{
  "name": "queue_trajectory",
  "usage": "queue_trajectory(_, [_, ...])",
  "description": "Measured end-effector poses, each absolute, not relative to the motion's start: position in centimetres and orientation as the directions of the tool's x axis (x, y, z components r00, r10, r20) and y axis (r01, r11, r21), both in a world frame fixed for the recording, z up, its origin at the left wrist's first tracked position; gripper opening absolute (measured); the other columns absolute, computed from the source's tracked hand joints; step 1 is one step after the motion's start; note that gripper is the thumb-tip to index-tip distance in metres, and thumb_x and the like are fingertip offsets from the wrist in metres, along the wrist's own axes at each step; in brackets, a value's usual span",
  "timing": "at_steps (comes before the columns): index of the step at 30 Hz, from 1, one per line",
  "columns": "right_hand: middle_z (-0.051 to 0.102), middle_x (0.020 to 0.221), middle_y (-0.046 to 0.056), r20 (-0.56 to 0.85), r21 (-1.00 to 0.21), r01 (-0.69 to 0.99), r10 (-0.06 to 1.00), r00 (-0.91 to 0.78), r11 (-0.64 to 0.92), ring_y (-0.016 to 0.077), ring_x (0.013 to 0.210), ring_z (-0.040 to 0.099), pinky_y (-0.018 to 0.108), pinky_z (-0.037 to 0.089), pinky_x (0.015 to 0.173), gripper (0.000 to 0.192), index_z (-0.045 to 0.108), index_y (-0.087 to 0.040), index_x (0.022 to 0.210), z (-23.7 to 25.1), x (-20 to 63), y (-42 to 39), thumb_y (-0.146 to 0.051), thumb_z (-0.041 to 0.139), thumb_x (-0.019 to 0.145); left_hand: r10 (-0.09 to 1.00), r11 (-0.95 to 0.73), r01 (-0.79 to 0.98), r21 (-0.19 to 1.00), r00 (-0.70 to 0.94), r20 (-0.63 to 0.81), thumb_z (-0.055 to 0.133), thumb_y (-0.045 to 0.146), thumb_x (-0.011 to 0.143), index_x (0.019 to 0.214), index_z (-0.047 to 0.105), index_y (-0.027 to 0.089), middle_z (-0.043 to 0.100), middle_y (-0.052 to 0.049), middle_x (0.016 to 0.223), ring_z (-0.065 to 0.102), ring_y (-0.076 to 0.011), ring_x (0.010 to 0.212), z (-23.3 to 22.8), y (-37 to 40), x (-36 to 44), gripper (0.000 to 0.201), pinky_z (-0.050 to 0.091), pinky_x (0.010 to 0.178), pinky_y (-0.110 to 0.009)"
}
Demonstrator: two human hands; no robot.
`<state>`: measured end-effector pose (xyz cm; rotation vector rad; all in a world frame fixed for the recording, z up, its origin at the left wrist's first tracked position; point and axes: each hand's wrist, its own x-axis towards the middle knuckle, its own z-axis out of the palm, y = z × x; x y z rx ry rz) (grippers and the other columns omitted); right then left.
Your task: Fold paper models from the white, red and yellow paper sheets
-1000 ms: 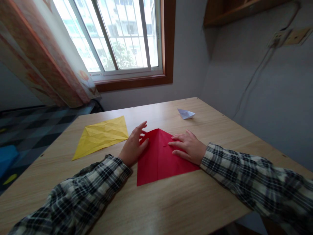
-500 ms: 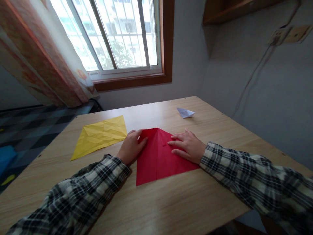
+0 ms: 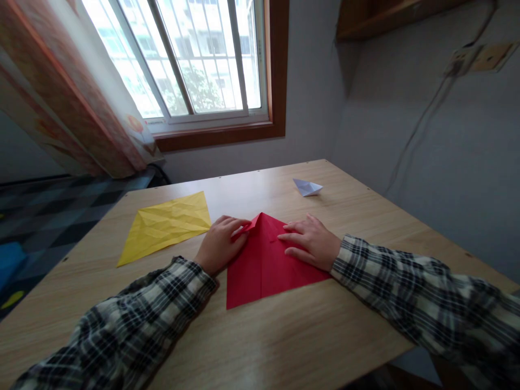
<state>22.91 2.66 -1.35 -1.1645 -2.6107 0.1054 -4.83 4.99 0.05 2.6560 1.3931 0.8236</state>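
A red sheet of paper [image 3: 264,268], folded to a point at its far end, lies on the wooden table [image 3: 284,341] in front of me. My left hand [image 3: 219,244] pinches the paper's upper left edge and lifts a small flap toward the middle. My right hand [image 3: 311,242] lies flat on the right half of the red paper, fingers spread, pressing it down. Both arms wear plaid sleeves.
A creased yellow sheet [image 3: 166,225] lies flat to the left. A small white folded paper boat [image 3: 307,187] sits at the far right of the table. Behind are a window [image 3: 195,59], a curtain [image 3: 69,103] and grey walls.
My left hand, fingers raised and apart a second ago, has come down on the red paper's left edge, closed on it and begun folding the flap inward. My right hand stayed put.
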Motion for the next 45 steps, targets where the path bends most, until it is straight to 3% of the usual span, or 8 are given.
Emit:
queue_trajectory(11, [0.058,0.138,0.012,0.223,-0.187,0.72,0.743,-0.631,0.668,0.0293,0.129,0.05,0.066,0.02,0.112,0.042,0.062,-0.025,0.13,-1.19,22.71,2.55,-0.048,0.045,0.098,0.642,-0.746,0.646,0.162,0.634,0.431,0.052,0.016,0.087,0.116,0.068,0.017,0.07,-0.01,0.118,0.061,-0.0234,0.114,-0.27,4.83,-4.6,0.033,0.052,0.1,-0.044])
queue_trajectory(45, [0.056,0.139,0.013,0.217,-0.189,0.71,0.734,-0.644,0.679,0.03,0.128,0.05,0.066,0.021,0.111,0.043,0.061,-0.026,0.131,-1.55,22.9,2.72,-0.047,0.043,0.098,0.619,-0.784,0.59,0.19,0.727,0.297,0.049,0.035,0.097,0.125,0.065,0.02,0.065,-0.01,0.13,0.057,-0.0236,0.124,-0.16,4.66,-4.5,0.036,0.047,0.107,-0.045])
